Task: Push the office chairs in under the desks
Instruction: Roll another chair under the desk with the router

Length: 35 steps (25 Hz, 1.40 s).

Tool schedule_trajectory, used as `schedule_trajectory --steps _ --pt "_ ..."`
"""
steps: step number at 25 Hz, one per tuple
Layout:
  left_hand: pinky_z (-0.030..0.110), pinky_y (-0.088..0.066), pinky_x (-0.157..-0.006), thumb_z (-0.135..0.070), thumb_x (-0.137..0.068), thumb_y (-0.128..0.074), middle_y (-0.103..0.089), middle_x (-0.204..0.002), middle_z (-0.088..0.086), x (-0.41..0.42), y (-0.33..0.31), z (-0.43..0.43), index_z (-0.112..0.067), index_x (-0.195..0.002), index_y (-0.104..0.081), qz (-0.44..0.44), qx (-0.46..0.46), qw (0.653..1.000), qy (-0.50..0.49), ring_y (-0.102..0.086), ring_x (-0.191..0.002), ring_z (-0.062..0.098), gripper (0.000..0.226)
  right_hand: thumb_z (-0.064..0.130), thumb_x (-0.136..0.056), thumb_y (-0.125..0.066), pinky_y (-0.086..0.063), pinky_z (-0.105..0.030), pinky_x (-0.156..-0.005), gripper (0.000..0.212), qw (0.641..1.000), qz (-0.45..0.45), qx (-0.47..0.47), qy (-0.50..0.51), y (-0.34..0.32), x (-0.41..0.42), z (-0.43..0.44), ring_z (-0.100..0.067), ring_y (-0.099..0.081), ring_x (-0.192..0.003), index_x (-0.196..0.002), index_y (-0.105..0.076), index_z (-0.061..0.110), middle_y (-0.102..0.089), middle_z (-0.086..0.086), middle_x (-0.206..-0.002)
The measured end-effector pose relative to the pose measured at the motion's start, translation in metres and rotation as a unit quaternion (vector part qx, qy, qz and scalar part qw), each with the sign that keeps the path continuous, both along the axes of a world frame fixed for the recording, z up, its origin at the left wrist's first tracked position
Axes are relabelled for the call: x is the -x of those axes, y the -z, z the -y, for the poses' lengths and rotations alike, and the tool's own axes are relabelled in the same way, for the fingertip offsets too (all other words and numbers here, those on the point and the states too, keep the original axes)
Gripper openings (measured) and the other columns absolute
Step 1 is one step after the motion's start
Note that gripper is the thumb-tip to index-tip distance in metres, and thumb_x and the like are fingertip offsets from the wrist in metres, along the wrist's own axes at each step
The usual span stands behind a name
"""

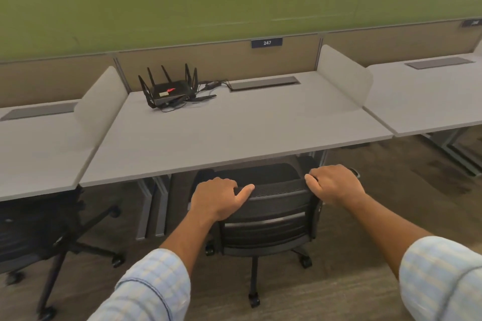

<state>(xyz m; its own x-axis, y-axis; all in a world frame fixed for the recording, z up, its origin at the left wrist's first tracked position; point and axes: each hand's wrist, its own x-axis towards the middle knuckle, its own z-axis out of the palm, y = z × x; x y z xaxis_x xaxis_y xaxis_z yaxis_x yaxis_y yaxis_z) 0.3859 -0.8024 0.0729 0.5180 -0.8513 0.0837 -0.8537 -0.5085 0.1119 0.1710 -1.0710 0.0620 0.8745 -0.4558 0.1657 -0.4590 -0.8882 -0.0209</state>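
Note:
A black mesh office chair (271,219) stands in front of the middle grey desk (234,133), its seat partly under the desk's front edge. My left hand (217,198) grips the left end of the backrest's top edge. On the right end of that edge my right hand (335,184) is closed the same way. A second black chair (34,237) stands at the left desk (39,148), tilted and mostly out from under it.
A black router (169,91) with antennas and cables sits at the back of the middle desk. White divider panels (344,75) separate the desks. A third desk (430,101) lies to the right. Metal desk legs (154,206) stand left of the chair. Carpet covers the floor.

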Motion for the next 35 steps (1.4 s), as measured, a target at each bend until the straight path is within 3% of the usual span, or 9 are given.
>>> schedule_trajectory --steps 4,10,14,17,21,23,25,31,35 --pt "0.026 -0.036 -0.059 -0.091 -0.095 -0.019 -0.069 -0.084 -0.016 -0.028 0.005 0.025 -0.033 -0.101 -0.078 -0.027 0.008 1.000 -0.013 -0.063 -0.075 0.010 0.083 0.057 -0.098 -0.018 -0.056 -0.046 -0.065 0.058 1.000 -0.010 -0.001 -0.011 0.001 -0.031 0.026 -0.018 -0.055 -0.057 -0.067 -0.052 0.021 -0.054 0.002 -0.061" --pt "0.026 -0.039 -0.057 -0.094 -0.091 -0.017 -0.066 -0.073 -0.017 -0.062 0.007 0.061 -0.031 -0.095 -0.081 -0.036 0.014 0.999 -0.020 -0.061 -0.067 0.008 0.090 0.053 -0.095 -0.021 -0.050 -0.042 -0.058 0.058 1.000 0.010 -0.020 -0.007 -0.004 -0.062 0.054 -0.024 -0.053 -0.055 -0.063 -0.052 0.016 -0.052 0.000 -0.057" --pt "0.026 -0.038 -0.055 -0.095 -0.088 -0.011 -0.065 -0.066 -0.012 -0.077 0.009 0.080 -0.030 -0.085 -0.078 -0.014 0.010 1.000 -0.020 -0.061 -0.063 0.009 0.094 0.048 -0.098 -0.025 -0.036 -0.037 -0.059 0.054 1.000 0.004 -0.009 -0.020 -0.007 -0.080 0.074 -0.025 -0.054 -0.057 -0.065 -0.053 0.015 -0.052 0.001 -0.059" --pt "0.027 -0.038 -0.056 -0.094 -0.091 -0.011 -0.064 -0.067 -0.011 -0.083 0.012 0.091 -0.028 -0.078 -0.073 -0.008 0.001 1.000 -0.020 -0.060 -0.063 0.010 0.091 0.047 -0.100 -0.025 -0.040 -0.037 -0.062 0.053 1.000 0.006 -0.005 -0.028 -0.004 -0.084 0.085 -0.024 -0.054 -0.057 -0.066 -0.052 0.018 -0.051 0.003 -0.059" --pt "0.026 -0.040 -0.057 -0.093 -0.090 -0.009 -0.070 -0.075 -0.014 -0.091 0.016 0.098 -0.032 -0.087 -0.078 -0.002 -0.004 1.000 -0.027 -0.063 -0.069 0.008 0.092 0.048 -0.101 -0.026 -0.043 -0.037 -0.064 0.052 1.000 0.008 -0.008 -0.023 -0.004 -0.091 0.090 -0.023 -0.056 -0.058 -0.067 -0.053 0.020 -0.054 0.003 -0.061" --pt "0.027 -0.043 -0.059 -0.092 -0.091 -0.010 -0.070 -0.076 -0.013 -0.093 0.018 0.098 -0.031 -0.087 -0.077 0.001 -0.004 1.000 -0.030 -0.063 -0.070 0.008 0.090 0.050 -0.100 -0.024 -0.039 -0.037 -0.064 0.052 1.000 0.011 -0.006 -0.027 -0.003 -0.092 0.091 -0.023 -0.056 -0.058 -0.066 -0.051 0.021 -0.054 0.003 -0.060" --pt "0.027 -0.041 -0.057 -0.089 -0.094 -0.011 -0.069 -0.073 -0.012 -0.094 0.018 0.099 -0.030 -0.084 -0.075 0.008 0.000 1.000 -0.030 -0.061 -0.067 0.008 0.088 0.051 -0.100 -0.022 -0.045 -0.037 -0.065 0.055 1.000 0.012 -0.008 -0.027 -0.001 -0.091 0.093 -0.022 -0.056 -0.057 -0.067 -0.053 0.021 -0.054 0.003 -0.060" --pt "0.029 -0.036 -0.053 -0.071 -0.105 -0.012 -0.059 -0.059 -0.005 -0.075 0.021 0.094 -0.023 -0.067 -0.062 0.031 0.060 0.997 -0.038 -0.054 -0.053 0.014 0.079 0.053 -0.102 -0.015 -0.055 -0.044 -0.076 0.061 1.000 -0.004 0.008 -0.002 0.003 -0.090 0.089 -0.022 -0.055 -0.060 -0.073 -0.057 0.019 -0.056 0.003 -0.064" --pt "0.036 -0.040 -0.057 -0.073 -0.109 -0.005 -0.054 -0.060 -0.010 -0.060 0.021 0.090 -0.028 -0.068 -0.053 0.056 0.101 0.993 -0.023 -0.050 -0.054 0.015 0.077 0.055 -0.110 -0.023 -0.052 -0.053 -0.102 0.058 0.997 0.060 -0.004 0.037 0.007 -0.080 0.074 -0.028 -0.066 -0.089 -0.101 -0.066 0.017 -0.073 -0.004 -0.095"
